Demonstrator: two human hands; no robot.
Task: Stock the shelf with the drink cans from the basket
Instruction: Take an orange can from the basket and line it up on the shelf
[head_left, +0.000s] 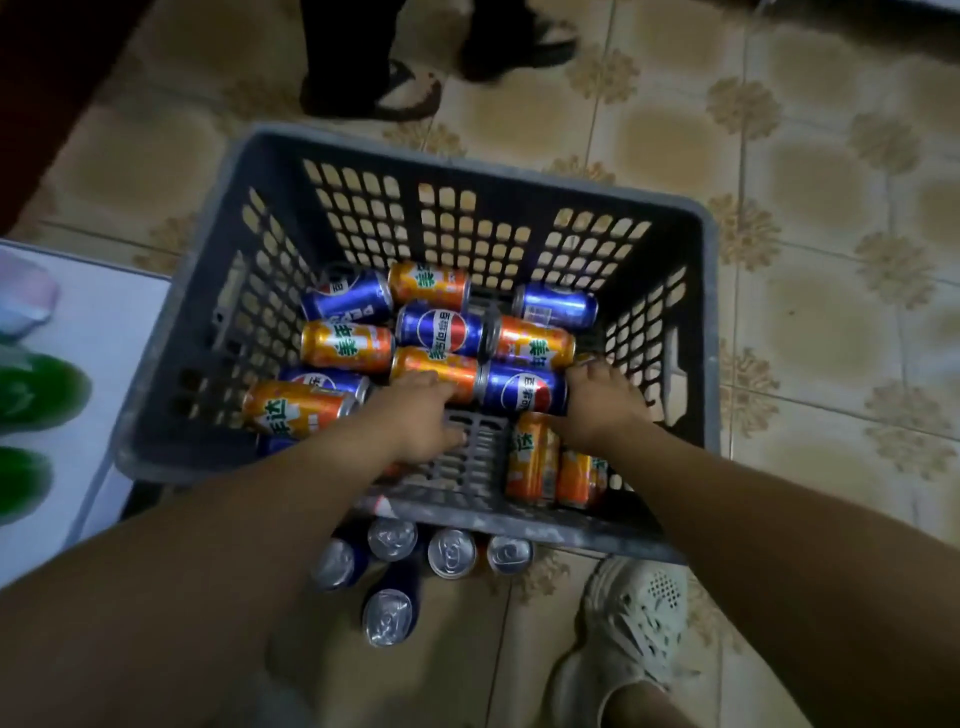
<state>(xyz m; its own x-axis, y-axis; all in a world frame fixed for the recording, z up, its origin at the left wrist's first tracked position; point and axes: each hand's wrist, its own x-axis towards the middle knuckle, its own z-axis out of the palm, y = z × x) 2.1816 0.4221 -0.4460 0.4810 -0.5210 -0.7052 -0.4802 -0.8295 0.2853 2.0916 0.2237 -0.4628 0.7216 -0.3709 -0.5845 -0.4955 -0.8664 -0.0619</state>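
The cans (441, 330) lie on their sides in the grey basket (467, 169). We judge them full: stiff, fairly heavy, smooth and apt to roll, so best taken round the middle. Our left hand (415, 415) lays straight fingers on an orange can (431, 364), not yet wrapped. Our right hand (597, 405) touches a blue can (519, 389); we cannot tell its grip. A few upright cans (452, 553) stand on the tiled floor (805, 182) just outside.
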